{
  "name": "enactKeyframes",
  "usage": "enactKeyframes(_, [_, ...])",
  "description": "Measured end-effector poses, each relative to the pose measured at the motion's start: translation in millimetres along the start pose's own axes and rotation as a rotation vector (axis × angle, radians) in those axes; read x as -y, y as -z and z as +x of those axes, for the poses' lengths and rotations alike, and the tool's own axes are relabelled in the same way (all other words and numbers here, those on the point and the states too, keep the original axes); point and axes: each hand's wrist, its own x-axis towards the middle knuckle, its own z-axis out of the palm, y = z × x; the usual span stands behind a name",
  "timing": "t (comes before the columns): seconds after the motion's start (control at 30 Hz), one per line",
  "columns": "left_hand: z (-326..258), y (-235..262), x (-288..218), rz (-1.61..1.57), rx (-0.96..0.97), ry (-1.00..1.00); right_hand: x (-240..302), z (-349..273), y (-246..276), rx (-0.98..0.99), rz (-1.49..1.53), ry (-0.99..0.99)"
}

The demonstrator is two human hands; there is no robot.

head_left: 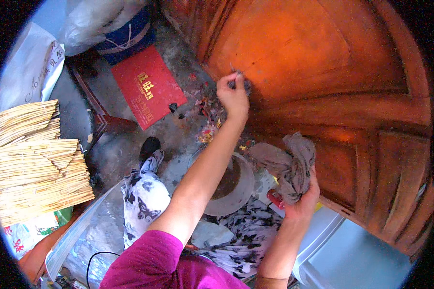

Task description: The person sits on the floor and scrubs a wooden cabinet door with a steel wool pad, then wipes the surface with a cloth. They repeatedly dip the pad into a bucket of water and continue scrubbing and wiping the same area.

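My right hand [304, 197] is closed around a damp-looking, crumpled grey-brown cloth [296, 168], with part of it hanging off to the left. At the lower edge of an orange-brown wooden panelled door [294, 43], my left hand [234, 96] has thumb and fingers pinched together. A small dark grey clump [247, 86] shows just behind those fingers; what the pinch holds is too small to make out. Below my left forearm stands a translucent round bucket [246, 185] with murky brown liquid. A small red cylindrical object [275, 198] shows beside my right hand.
Scraps of coloured litter [208, 132] lie on the grey floor near a flat red bag [147, 86]. To the left are a bundle of straw-coloured reed matting [38, 164] and a dark wooden furniture leg [99, 115]. A pale blue-grey plastic container [357, 255] stands lower right.
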Motion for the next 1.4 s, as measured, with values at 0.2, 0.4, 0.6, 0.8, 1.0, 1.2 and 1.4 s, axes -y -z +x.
enactKeyframes(0.2, [16.9,6.4,18.1,-0.099,-0.052,0.338,-5.1,1.7,2.4,0.058,0.046,-0.034])
enactKeyframes(0.4, [5.6,1.8,26.9,0.009,-0.063,0.017,-5.5,-2.2,-0.3,0.015,0.066,-0.070])
enactKeyframes(0.6, [-10.0,-1.6,12.8,0.009,0.017,-0.168,-3.8,1.9,-5.3,0.022,0.056,-0.037])
enactKeyframes(0.8, [11.5,-3.6,20.0,0.087,-0.020,-0.053,-8.7,6.0,3.2,0.036,-0.014,-0.006])
enactKeyframes(1.0, [42.8,9.4,55.5,0.107,-0.076,0.072,-9.1,6.9,2.5,0.097,0.045,-0.042])
enactKeyframes(1.2, [26.7,5.9,30.3,0.134,-0.072,-0.093,-5.1,-3.0,10.5,0.095,0.049,-0.089])
enactKeyframes(1.4, [32.1,-6.1,13.2,0.011,-0.040,-0.247,-4.9,5.4,5.8,0.092,0.042,-0.031])
